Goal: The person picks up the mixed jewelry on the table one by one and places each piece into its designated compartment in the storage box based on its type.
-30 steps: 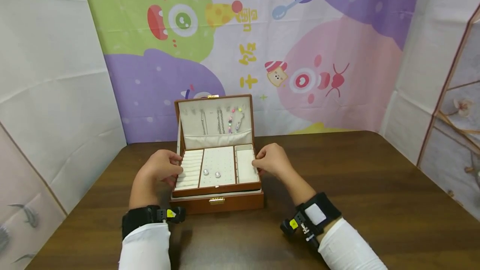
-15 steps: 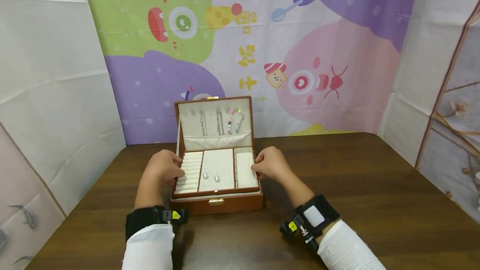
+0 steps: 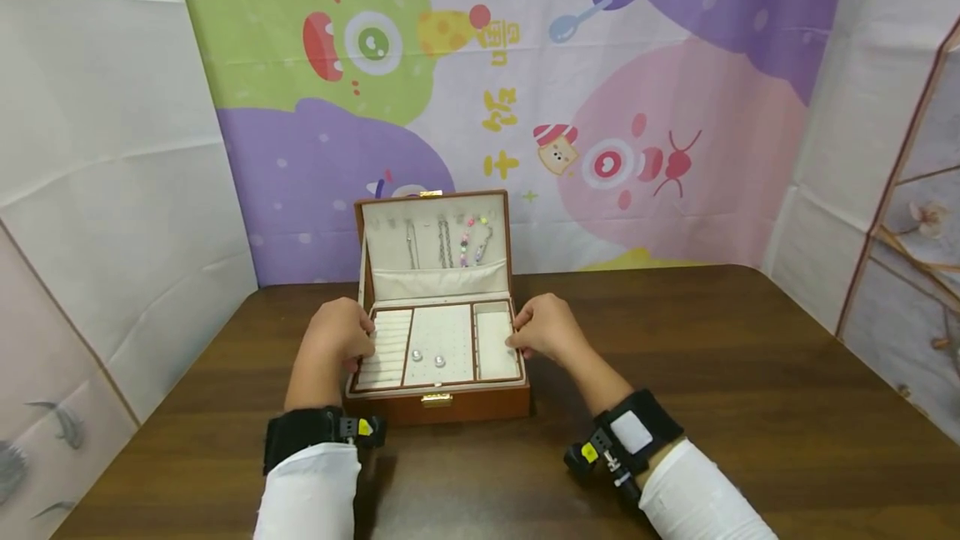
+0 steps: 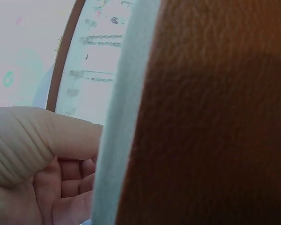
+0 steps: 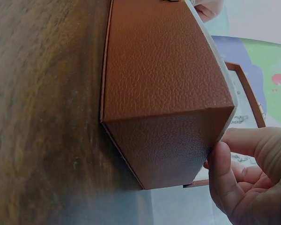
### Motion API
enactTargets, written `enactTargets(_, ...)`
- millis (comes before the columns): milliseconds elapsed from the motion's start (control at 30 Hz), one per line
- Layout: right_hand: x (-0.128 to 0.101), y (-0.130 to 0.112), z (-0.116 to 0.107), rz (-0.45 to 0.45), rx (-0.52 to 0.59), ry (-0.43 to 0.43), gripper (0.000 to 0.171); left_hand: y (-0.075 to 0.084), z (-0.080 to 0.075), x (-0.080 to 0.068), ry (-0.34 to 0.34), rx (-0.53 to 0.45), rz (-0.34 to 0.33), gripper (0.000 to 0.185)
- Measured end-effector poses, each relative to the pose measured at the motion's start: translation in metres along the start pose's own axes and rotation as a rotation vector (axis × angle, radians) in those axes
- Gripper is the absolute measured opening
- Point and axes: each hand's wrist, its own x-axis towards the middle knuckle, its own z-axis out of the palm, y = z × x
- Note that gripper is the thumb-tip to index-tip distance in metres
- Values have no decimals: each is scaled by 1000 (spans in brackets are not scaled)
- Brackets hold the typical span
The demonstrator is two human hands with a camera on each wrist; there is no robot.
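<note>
1. While it stands on the dark brown wooden table (image 3: pixel 712 373), the rectangular jewellery box of brown grained leather (image 3: pixel 438 402) has its lid upright, and it sits near the middle of the table, close to the person.
2. Its inside is lined with soft cream fabric; the removable cream inner tray with a brown rim (image 3: pixel 437 346) lies in the top of the box and has three parts.
3. Two small round pearl earrings (image 3: pixel 427 357) sit in the middle part of the tray.
4. Thin chain necklaces (image 3: pixel 446 242) hang inside the lid.
5. At the left edge of the tray, the left hand (image 3: pixel 339 335) has its fingers curled and pinches the rim.
6. At the right edge, the right hand (image 3: pixel 545 328) does the same: thumb and bent fingers (image 5: pixel 225 173) press on the box corner and the tray rim.
</note>
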Motion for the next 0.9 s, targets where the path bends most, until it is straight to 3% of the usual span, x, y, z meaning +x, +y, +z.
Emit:
enactTargets(233, -2, 4, -1, -4, -4, -11, 16, 1, 1, -3, -5, -19, -5, 31)
enactTargets(433, 2, -3, -7, -40, 53, -45, 11, 8, -11, -5, 151, -128, 49, 26)
enactTargets(500, 5, -5, -12, -60, 22, -55, 11, 11, -17, -4, 175, -176, 74, 27)
enactTargets(667, 17, -12, -30, -76, -56, -50, 18, 13, -45, 4, 165, -341, 101, 30)
enactTargets(900, 37, -6, -49, -35, -18, -4, 25, -1, -72, 28, 71, -590, 74, 44)
